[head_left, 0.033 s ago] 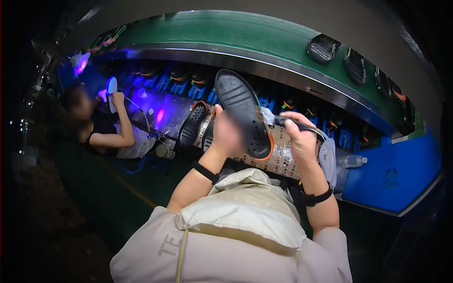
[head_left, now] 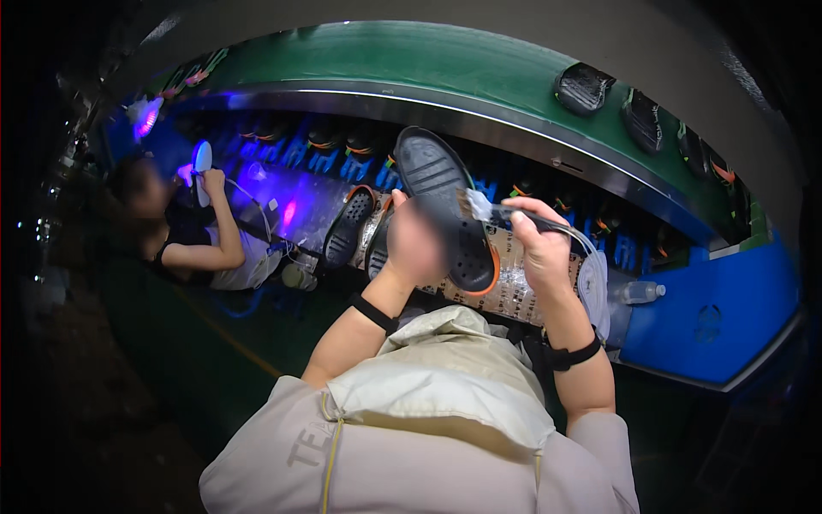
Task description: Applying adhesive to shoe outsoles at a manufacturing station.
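Note:
A dark grey shoe sole with an orange rim at its near end is tilted up in front of me. My left hand is closed round its left side; a blur hides part of the fingers. In my right hand is a brush with a dark handle and a white-wrapped neck, gripped between thumb and fingers. Its bristles lie over the sole's right edge and seem to touch it. From the handle's rear, a pale tube runs down beside my right wrist. Another sole with an orange rim rests left of my left hand.
Behind the work surface runs a green conveyor belt carrying several dark soles. Blue racks with shoe parts line the space under it. A clear bottle lies at right. To the left, a co-worker holds a light-coloured sole.
My right hand and the brush have shifted slightly left and up, the bristles further over the sole. The held sole has moved a little to the right. My left hand keeps its grip.

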Motion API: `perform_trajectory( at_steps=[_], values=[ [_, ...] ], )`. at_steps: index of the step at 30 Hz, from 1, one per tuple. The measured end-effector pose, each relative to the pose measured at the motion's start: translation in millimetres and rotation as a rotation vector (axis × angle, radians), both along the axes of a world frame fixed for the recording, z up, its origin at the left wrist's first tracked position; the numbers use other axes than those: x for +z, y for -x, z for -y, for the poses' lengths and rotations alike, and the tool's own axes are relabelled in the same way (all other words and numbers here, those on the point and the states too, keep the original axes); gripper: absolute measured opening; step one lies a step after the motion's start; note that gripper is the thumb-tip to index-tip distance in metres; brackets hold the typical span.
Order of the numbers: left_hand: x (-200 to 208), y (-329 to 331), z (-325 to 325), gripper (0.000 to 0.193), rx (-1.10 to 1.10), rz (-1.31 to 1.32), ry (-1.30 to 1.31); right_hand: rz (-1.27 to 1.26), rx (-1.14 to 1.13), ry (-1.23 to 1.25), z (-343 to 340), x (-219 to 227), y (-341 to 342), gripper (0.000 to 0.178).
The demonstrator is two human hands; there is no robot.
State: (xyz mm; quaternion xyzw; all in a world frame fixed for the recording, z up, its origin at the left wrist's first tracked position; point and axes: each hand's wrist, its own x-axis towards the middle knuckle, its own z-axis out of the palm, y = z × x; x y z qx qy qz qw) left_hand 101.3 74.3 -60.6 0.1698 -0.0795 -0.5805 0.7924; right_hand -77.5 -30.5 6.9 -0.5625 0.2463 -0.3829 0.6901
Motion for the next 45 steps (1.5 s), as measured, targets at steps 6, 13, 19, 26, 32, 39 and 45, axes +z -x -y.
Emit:
perform_trajectory(
  at_steps=[6, 13, 19, 26, 32, 39, 45],
  values=[
    [14, 34, 12, 0.086, -0.088, -0.015, -0.006, 0.116, -0.037, -0.003, 14, 8, -35, 0.017],
    [3, 29, 31, 0.08, -0.04, 0.25, -0.007, -0.243, -0.005, 0.422, 11, 17, -21, 0.02],
    [7, -3, 34, 0.089, -0.147, 0.204, 0.067, -0.643, 0.49, 0.708, 14, 53, 36, 0.02],
    [29, 37, 31, 0.077, -0.054, 0.208, 0.027, -0.095, -0.08, 0.248, 28, 50, -4, 0.015],
    [11, 45, 22, 0.08, -0.02, 0.27, -0.004, -0.064, 0.026, 0.577, 18, 39, -15, 0.024],
    [25, 41, 18, 0.08, -0.022, 0.253, -0.012, -0.095, 0.031, 0.695, 17, 44, -12, 0.023],
    [33, 27, 13, 0.075, 0.008, 0.158, 0.018, -0.037, 0.193, 0.553, 17, 50, -2, 0.025]
  ],
)
